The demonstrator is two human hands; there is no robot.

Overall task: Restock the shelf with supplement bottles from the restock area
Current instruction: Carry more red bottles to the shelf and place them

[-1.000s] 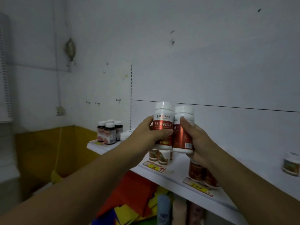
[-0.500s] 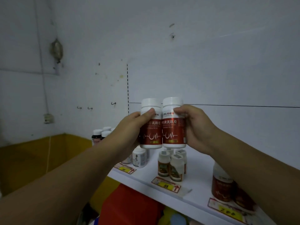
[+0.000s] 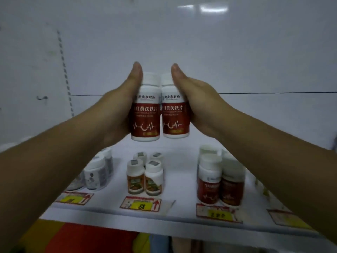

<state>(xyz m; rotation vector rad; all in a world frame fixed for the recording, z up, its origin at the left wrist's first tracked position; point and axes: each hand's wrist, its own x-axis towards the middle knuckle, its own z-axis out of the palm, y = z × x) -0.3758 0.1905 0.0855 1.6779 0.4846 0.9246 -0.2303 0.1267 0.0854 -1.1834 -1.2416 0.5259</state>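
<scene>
Bottles [image 3: 145,114] — white caps, red labels, touching

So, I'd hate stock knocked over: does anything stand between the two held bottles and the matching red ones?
Nothing visible does. The held bottles hang above the small brown-labelled bottles; the matching red bottles stand lower right, with bare shelf between the groups.

Head-worn view, close, facing shelf [image 3: 180,181]

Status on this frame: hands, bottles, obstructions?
Flat left hand and right hand press two red-label bottles between them. Held above shelf, not set down. Directly below: brown-label bottles.
</scene>
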